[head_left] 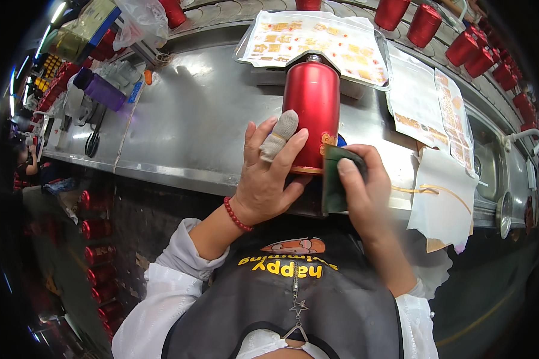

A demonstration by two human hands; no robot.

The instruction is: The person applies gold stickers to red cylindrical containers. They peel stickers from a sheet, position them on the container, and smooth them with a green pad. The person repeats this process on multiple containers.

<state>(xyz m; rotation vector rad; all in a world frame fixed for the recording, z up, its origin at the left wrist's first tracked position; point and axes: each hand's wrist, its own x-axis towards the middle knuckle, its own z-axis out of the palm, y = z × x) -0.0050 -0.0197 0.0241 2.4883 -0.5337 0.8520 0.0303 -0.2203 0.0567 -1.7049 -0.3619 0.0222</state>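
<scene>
A shiny red metal bottle point(311, 107) with a dark neck lies in front of me over the front edge of the steel counter, its base toward me. My left hand point(266, 173) holds its left side and base; one finger wears a grey cloth cot point(279, 134). My right hand point(365, 185) grips a flat dark green scraper point(334, 185) against the bottle's lower right side. Beside the scraper's upper edge, a small gold decal point(327, 142) shows on the bottle. A bit of something blue peeks out behind the bottle there.
Behind the bottle, a tray point(241, 54) carries a white sheet of gold decals point(353, 36). More white sheets point(416, 99) lie to its right, near a sink point(488, 161). At left are a purple bottle point(99, 88) and black scissors point(93, 140). Red bottles point(424, 25) line the far conveyor.
</scene>
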